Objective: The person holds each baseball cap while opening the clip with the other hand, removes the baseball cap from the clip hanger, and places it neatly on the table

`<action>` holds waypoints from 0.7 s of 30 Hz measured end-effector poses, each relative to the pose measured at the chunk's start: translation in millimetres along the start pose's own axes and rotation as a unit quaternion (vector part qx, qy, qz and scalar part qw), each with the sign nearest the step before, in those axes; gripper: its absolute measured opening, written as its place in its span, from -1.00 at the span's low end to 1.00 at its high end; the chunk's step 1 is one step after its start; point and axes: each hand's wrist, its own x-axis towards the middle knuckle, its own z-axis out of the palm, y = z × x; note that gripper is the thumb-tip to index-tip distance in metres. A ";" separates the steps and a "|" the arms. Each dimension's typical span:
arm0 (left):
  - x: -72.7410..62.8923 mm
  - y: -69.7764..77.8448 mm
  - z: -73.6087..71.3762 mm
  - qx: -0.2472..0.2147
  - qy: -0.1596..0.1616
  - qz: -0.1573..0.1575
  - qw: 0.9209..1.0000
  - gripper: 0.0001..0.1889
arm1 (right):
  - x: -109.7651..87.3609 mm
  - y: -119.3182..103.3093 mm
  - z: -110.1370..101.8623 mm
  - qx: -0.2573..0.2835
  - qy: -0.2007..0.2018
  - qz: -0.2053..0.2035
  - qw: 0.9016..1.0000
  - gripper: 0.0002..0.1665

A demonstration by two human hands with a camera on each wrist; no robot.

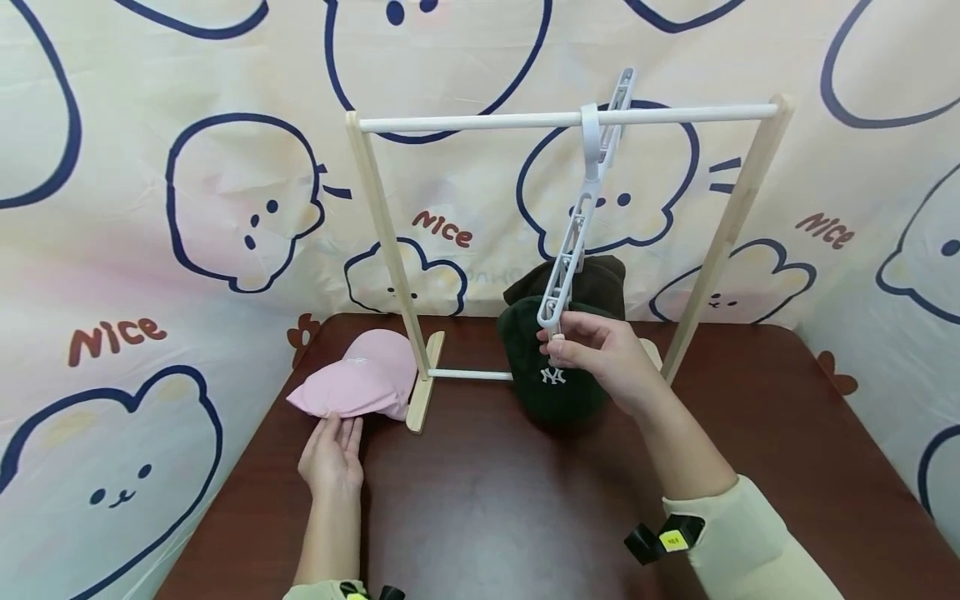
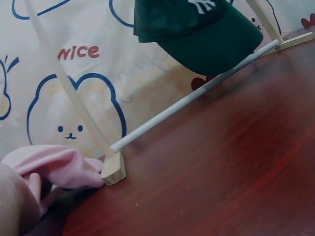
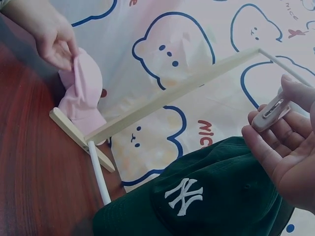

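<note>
A pink cap [image 1: 373,372] lies at the left foot of a wooden rack. My left hand [image 1: 332,460] pinches its brim, fingers partly under the edge; the right wrist view shows this grip from the side. From the rack's top bar hangs a long white clip hanger [image 1: 588,200]. My right hand [image 1: 611,358] pinches a clip at the hanger's near end, seen close up as a pale clip [image 3: 270,114] between thumb and fingers. Below the hanger is a dark green cap [image 1: 551,404] with a white NY emblem, off the table. Behind it shows a dark brown cap [image 1: 600,279]; their fastenings are hidden.
The rack has a white top bar [image 1: 480,122], slanted wooden side posts [image 1: 390,242] and a low white crossbar [image 1: 468,375]. It stands on a dark brown table [image 1: 465,508]. A bear-printed cloth [image 1: 247,200] hangs behind and at the sides.
</note>
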 end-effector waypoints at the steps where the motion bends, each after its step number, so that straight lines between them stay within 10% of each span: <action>1: -2.8 0.7 -1.8 -0.010 0.014 0.011 1.000 -0.64 | -0.2 0.3 -0.4 -0.003 0.000 0.001 1.000 -0.56; 7: -18.9 13.2 -8.3 -0.041 0.050 0.092 0.994 -0.67 | -0.9 -1.7 0.7 -0.011 -0.007 0.000 1.000 -0.54; 14: -56.0 3.6 31.7 0.028 -0.087 0.197 0.976 -0.82 | -3.1 -5.9 4.1 -0.010 -0.013 -0.013 1.000 -0.55; 17: -78.4 -7.7 58.4 0.098 -0.186 0.239 0.948 -0.87 | -6.3 -7.0 4.2 -0.013 -0.011 -0.016 1.000 -0.53; 21: -108.8 -19.5 94.9 0.208 -0.325 0.267 0.883 -0.81 | -9.4 -8.5 2.5 -0.015 -0.009 -0.022 1.000 -0.52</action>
